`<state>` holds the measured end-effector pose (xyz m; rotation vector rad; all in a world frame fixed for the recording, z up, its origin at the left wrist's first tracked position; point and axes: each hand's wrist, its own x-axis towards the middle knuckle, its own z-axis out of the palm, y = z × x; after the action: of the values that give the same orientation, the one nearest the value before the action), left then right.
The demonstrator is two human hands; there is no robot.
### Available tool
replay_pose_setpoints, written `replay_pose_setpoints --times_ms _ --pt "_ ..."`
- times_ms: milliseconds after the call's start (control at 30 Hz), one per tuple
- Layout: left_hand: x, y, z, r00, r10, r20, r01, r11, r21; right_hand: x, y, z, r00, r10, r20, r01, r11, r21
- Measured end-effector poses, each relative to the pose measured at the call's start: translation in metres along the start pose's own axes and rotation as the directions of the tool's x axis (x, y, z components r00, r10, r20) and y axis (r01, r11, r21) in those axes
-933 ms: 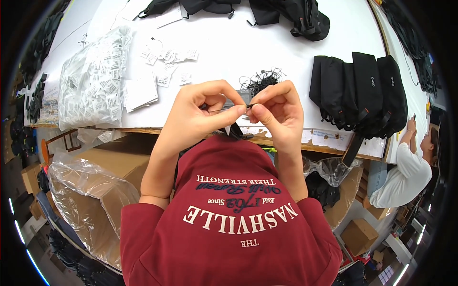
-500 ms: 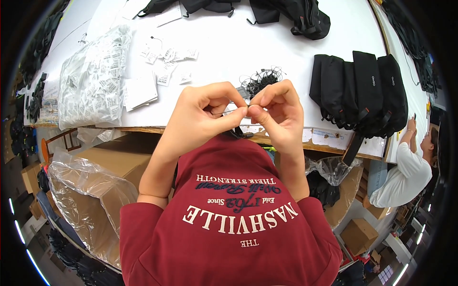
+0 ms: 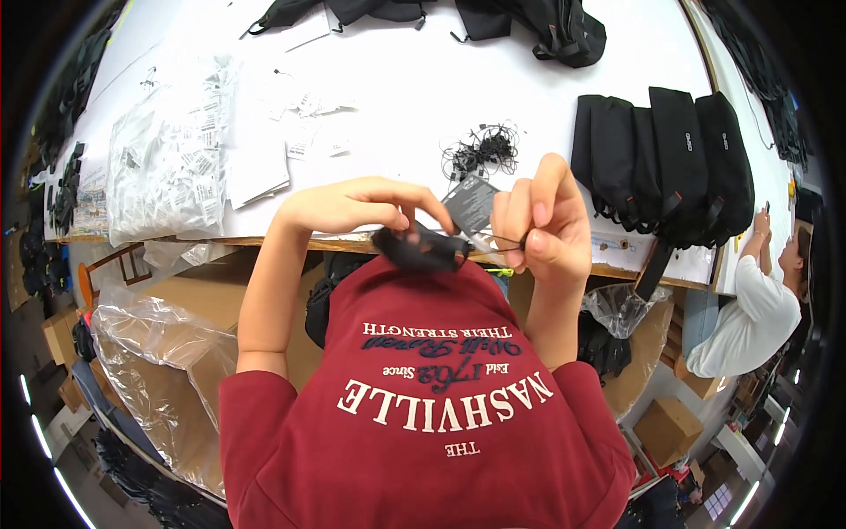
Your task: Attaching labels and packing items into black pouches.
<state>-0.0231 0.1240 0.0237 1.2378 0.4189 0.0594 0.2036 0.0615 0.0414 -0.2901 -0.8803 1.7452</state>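
Note:
My right hand (image 3: 548, 225) pinches a thin black cord (image 3: 495, 238) between thumb and bent fingers, drawn taut toward the left. A dark grey hang tag (image 3: 472, 203) with small pale print stands tilted beside those fingers, apparently on the cord. My left hand (image 3: 374, 210) is curled over a black fabric piece (image 3: 416, 250), smeared by motion, which looks like part of a black bag. The cord runs to this piece. Beyond my hands, a tangle of black cords (image 3: 481, 152) lies on the white table (image 3: 397, 97).
Black pouches (image 3: 679, 159) stand in a row at right; more black bags (image 3: 564, 31) lie at the far edge. On the left are a clear bag of small white labels (image 3: 167, 150), loose labels (image 3: 313, 106) and white cards (image 3: 260, 176). Plastic-lined cartons (image 3: 159, 370) flank me. A person (image 3: 749, 317) works at right.
My hands, fingertips together before, have moved apart and slightly down. The left now holds the black fabric piece, the right pulls the cord, and the grey tag has come into plain view.

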Motion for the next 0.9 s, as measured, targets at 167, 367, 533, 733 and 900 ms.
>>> replay_pose_setpoints --times_ms 167,367,533,733,900 --pt "0.009 -0.016 0.012 0.991 -0.073 0.110 0.080 0.995 -0.054 0.003 -0.002 0.000 1.000 0.008 -0.021 -0.006 0.997 0.072" --pt "-0.010 -0.018 0.005 0.970 0.235 -0.060 -0.215 0.948 0.234 -0.001 -0.007 -0.003 1.000 -0.023 0.014 0.021 0.993 0.113" --pt "-0.026 -0.021 0.007 0.955 0.202 -0.217 -0.040 0.813 0.581 -0.006 -0.015 -0.011 0.991 -0.106 0.084 0.090 0.980 0.177" --pt "-0.043 -0.029 0.015 0.905 0.045 -0.424 0.042 0.980 0.195 -0.015 -0.018 -0.019 0.991 -0.124 0.056 0.110 0.972 0.207" --pt "-0.049 -0.037 0.028 0.879 0.031 -0.477 0.111 0.957 0.266 -0.023 -0.016 -0.019 0.992 -0.123 0.033 0.113 0.971 0.213"
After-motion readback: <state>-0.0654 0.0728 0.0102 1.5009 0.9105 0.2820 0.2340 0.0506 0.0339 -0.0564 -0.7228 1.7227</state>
